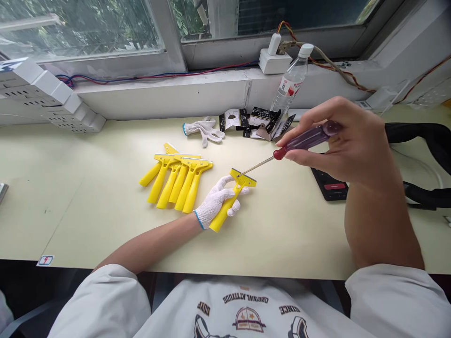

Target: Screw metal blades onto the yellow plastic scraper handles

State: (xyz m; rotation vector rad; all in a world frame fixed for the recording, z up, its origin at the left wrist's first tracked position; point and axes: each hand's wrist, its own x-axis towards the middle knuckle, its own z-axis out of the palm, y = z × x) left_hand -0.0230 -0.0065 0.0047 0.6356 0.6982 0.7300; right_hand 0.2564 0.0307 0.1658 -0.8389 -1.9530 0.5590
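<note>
fingers [312, 116] of the right hand [355, 141] grip a screwdriver [306, 139] in the head view, its tip at a screw [238, 176] on the yellow scraper [225, 212] that the gloved left hand [215, 199] holds over the bench [282, 239]. pushed sideways, the slanted shaft [259, 165] might slip and jab that hand.

The white shirt [246, 300] reads "ATTITUDE" and "SINCE"; the bottle label [289, 88] is blurred.

On the table [70, 225] before me, scrapers [178, 185] lie left of my left hand [215, 199], a phone [329, 187] to its right. Behind the scrapers is a glove [202, 128], packets [262, 118] to its right, a bottle [289, 86] behind those.
</note>
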